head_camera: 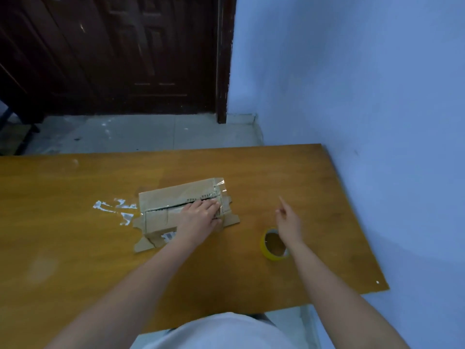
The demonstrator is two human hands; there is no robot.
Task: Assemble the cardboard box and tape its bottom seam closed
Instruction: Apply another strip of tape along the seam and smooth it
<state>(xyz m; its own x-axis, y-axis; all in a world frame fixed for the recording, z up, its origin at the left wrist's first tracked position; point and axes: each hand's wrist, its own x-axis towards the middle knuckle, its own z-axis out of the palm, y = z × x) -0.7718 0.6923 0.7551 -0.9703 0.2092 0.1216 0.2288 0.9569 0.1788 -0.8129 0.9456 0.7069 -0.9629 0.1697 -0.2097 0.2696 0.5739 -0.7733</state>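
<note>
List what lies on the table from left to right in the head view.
Scraps of clear tape → cardboard box → left hand pressing on the box's right part → right hand, held above the table; the yellow tape roll lies just under it.

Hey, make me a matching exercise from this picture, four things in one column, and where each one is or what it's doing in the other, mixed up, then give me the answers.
Things
1. brown cardboard box
2. yellow-cored roll of clear tape
3. left hand
4. right hand

States
A. lifted above the table, forefinger extended, holding nothing
B. lying on the orange-brown wooden table, open core facing up, right of the box
C. pressing flat on the taped seam
D. lying on the table with a dark gap along its seam

Pairs: 1-D, 2-B, 3-C, 4-A
</note>
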